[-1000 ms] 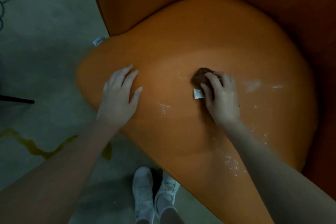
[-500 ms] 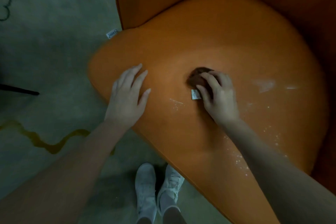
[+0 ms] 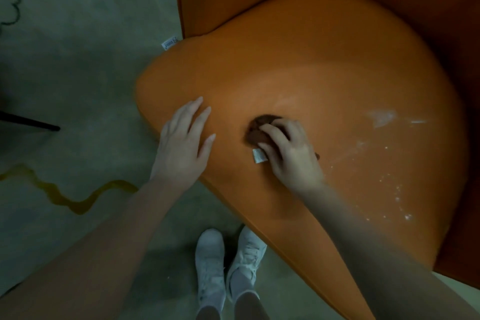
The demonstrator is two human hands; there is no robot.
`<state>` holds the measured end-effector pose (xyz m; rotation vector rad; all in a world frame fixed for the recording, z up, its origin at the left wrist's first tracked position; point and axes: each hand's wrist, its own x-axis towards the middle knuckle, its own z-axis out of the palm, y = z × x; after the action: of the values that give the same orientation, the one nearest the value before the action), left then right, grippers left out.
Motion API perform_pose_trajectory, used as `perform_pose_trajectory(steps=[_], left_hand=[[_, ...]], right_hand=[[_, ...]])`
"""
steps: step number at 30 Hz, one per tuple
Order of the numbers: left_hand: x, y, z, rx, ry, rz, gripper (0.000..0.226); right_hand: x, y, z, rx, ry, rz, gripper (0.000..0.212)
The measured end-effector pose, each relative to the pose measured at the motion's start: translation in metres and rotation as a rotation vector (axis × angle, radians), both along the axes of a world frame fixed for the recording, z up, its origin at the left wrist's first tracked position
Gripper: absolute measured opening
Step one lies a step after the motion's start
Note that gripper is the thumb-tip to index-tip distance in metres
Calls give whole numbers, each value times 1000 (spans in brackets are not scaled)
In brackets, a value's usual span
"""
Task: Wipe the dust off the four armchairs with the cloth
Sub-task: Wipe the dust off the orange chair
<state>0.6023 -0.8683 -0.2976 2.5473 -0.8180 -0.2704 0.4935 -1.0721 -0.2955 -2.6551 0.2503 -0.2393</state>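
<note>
An orange armchair (image 3: 324, 65) fills the right of the head view, its rounded seat cushion below me. My right hand (image 3: 291, 153) grips a bunched brown cloth (image 3: 258, 128) with a small white tag and presses it onto the middle of the cushion. My left hand (image 3: 181, 145) rests flat, fingers straight, on the cushion's left front edge. White dust streaks and specks (image 3: 384, 117) lie on the cushion to the right of the cloth and down toward its front right.
A grey-green carpet (image 3: 78, 73) with a yellow wavy line covers the floor at left. A thin black leg (image 3: 28, 122) juts in from the left edge. My white shoes (image 3: 228, 265) stand against the cushion's front. The chair's backrest rises at top right.
My right hand has slid the cloth leftward across the cushion, away from the white streaks. The specks that lay between my hands are gone. My left hand stays on the front edge.
</note>
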Motion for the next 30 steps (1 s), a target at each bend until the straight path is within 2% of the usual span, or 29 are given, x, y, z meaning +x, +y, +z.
perform_pose_trajectory(steps=[2,5,7,10,14,16,18,21,23,26,28,30], left_hand=[[-3,4,0,25,22,-6,51],[-8,8,3,45,57,-24,53],[-10,12,3,58,88,-36,54],[-13,17,0,60,93,-50,56],[-14,16,-2,64,107,-38,57],[-14,16,-2,78,113,-45,57],[-14,17,-4,77,108,-52,58],[-16,17,-6,81,99,-54,60],[-16,17,-7,80,91,-52,60],[-18,17,-9,73,73,-54,60],[-18,17,-9,68,68,-57,60],[-18,17,-7,75,62,-59,61]], right_hand=[[-11,-13,1,-33,8,-67,29],[5,-28,3,29,4,-386,30],[25,-22,2,73,19,-426,32],[33,4,-3,45,0,-233,32],[-6,14,-4,18,48,77,30],[-26,4,-2,-19,62,141,30],[-33,-7,-2,-55,33,45,31],[-19,-9,-5,-27,-15,-281,29],[-3,6,-6,-1,-17,-362,29],[-5,34,-6,-7,11,-141,30],[-26,42,-3,-5,57,66,31],[-51,38,-1,-12,99,181,31]])
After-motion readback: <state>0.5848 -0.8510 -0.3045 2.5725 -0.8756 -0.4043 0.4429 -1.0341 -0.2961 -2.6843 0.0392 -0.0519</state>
